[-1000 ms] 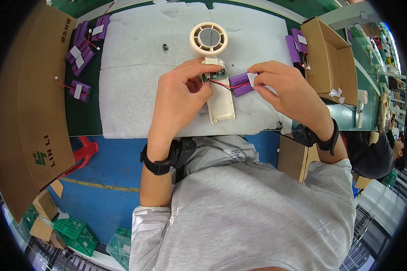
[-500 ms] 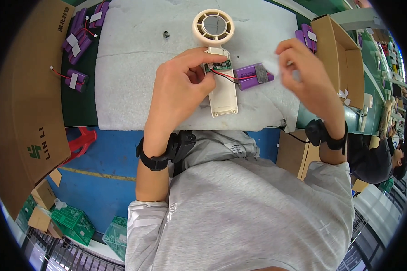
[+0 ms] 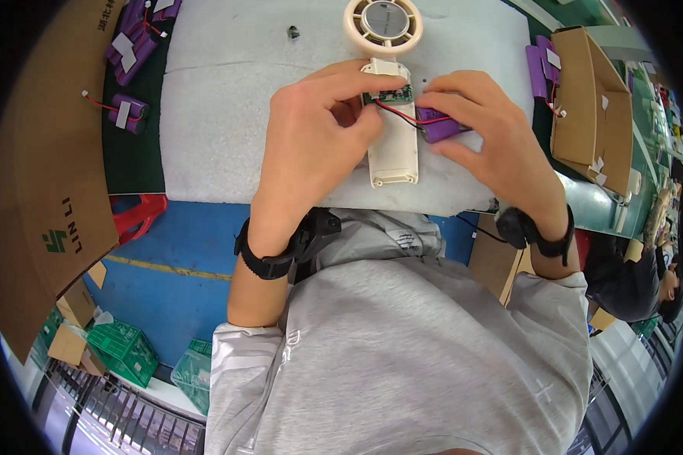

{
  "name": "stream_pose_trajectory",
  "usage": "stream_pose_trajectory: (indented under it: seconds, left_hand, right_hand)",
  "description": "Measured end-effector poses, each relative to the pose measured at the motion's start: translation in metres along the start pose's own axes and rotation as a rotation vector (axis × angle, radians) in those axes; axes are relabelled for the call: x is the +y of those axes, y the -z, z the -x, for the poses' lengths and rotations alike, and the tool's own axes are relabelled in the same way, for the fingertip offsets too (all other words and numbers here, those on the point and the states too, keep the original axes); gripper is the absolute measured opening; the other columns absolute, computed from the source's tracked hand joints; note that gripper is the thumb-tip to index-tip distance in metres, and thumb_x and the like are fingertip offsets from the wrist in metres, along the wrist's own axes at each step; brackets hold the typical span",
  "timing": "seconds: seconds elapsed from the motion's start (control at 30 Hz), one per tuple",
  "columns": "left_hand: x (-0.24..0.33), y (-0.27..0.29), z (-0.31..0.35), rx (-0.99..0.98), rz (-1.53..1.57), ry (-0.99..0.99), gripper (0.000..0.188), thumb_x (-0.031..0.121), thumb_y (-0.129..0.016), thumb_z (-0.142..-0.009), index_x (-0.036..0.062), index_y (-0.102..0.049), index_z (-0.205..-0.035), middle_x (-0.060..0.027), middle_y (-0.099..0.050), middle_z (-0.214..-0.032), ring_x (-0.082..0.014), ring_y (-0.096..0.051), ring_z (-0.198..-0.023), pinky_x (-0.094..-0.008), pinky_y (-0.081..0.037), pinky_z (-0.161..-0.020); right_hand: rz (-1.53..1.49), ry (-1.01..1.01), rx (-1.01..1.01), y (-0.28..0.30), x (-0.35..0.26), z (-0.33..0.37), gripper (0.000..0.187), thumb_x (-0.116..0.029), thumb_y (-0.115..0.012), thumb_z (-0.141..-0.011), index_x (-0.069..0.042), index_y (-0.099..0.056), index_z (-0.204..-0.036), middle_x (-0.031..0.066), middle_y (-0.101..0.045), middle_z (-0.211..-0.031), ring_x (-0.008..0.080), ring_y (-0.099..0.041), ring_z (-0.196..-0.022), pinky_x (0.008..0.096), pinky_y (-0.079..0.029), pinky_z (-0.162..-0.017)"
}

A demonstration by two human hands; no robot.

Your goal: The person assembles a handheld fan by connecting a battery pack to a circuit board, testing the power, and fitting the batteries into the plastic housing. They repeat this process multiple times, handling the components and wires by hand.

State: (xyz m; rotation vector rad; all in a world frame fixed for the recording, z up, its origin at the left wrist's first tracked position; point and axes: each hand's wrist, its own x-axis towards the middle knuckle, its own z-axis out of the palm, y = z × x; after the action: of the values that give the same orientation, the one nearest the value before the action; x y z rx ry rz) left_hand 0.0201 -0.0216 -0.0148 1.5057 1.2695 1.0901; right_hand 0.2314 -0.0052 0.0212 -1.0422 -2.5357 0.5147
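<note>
- Green surface (image 3: 133,167): white foam (image 3: 235,136) beneath the fan (image 3: 388,68).
- Left hand (image 3: 319,125): left of the fan, pinching its handle (image 3: 393,155).
- Right hand (image 3: 489,121): right of the fan, fingers curled around the battery (image 3: 438,131).
- Battery: between both hands, just beside the fan's handle.

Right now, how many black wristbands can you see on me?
2: one black wristband on the wrist of your left hand, the other wristband on that of your right hand, which holds a purple battery pack.
</note>
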Motion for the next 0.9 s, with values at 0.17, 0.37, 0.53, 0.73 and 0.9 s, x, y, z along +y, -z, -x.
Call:
stream_pose_trajectory:
  seconds: [0.17, 0.37, 0.53, 0.73, 0.9]
  left_hand:
    - [0.014, 0.011, -0.005, -0.147, -0.143, 0.042, 0.036, -0.004, -0.062, -0.074, 0.0081, -0.072, -0.107, -0.0107, -0.067, -0.116, -0.0075, -0.060, -0.070, -0.0209, -0.051, -0.065]
    - [0.012, 0.020, -0.011, -0.181, -0.200, 0.018, 0.035, 0.001, -0.069, -0.072, 0.0107, -0.073, -0.105, -0.0133, -0.067, -0.117, -0.0099, -0.065, -0.073, -0.0214, -0.052, -0.064]
    - [0.010, 0.017, -0.013, -0.160, -0.285, -0.153, 0.035, 0.002, -0.073, -0.069, 0.0108, -0.075, -0.102, -0.0168, -0.068, -0.112, -0.0154, -0.069, -0.073, -0.0232, -0.054, -0.063]
    - [0.009, 0.012, -0.009, -0.102, -0.294, -0.212, 0.035, 0.000, -0.072, -0.068, 0.0115, -0.075, -0.101, -0.0192, -0.068, -0.108, -0.0188, -0.070, -0.071, -0.0248, -0.055, -0.063]
    - [0.009, 0.011, -0.009, -0.107, -0.328, -0.233, 0.035, 0.000, -0.072, -0.068, 0.0117, -0.075, -0.101, -0.0195, -0.068, -0.107, -0.0193, -0.070, -0.071, -0.0254, -0.054, -0.061]
  right_hand:
    - [-0.261, -0.058, -0.268, 0.023, 0.012, 0.001, 0.043, -0.003, -0.076, -0.069, 0.000, -0.064, -0.110, 0.0119, -0.063, -0.112, 0.0218, -0.065, -0.088, 0.0303, -0.051, -0.080]
    - [-1.269, -0.616, -0.430, 0.027, -0.003, 0.000, 0.062, -0.006, -0.073, -0.077, 0.001, -0.046, -0.132, 0.0116, -0.058, -0.109, 0.0199, -0.064, -0.092, 0.0320, -0.052, -0.083]
    - [-1.580, -0.482, -0.433, 0.020, 0.006, 0.010, 0.089, -0.004, -0.079, -0.065, -0.003, -0.031, -0.140, 0.0137, -0.055, -0.111, 0.0252, -0.065, -0.096, 0.0334, -0.054, -0.080]
    - [-1.342, -0.535, -0.387, 0.021, 0.010, 0.004, 0.088, -0.011, -0.085, -0.056, -0.002, -0.043, -0.132, 0.0118, -0.052, -0.115, 0.0256, -0.060, -0.102, 0.0339, -0.049, -0.089]
    - [-0.988, -0.212, -0.312, 0.017, 0.022, 0.005, 0.083, -0.015, -0.087, -0.051, -0.001, -0.051, -0.125, 0.0106, -0.054, -0.116, 0.0243, -0.055, -0.104, 0.0338, -0.043, -0.094]
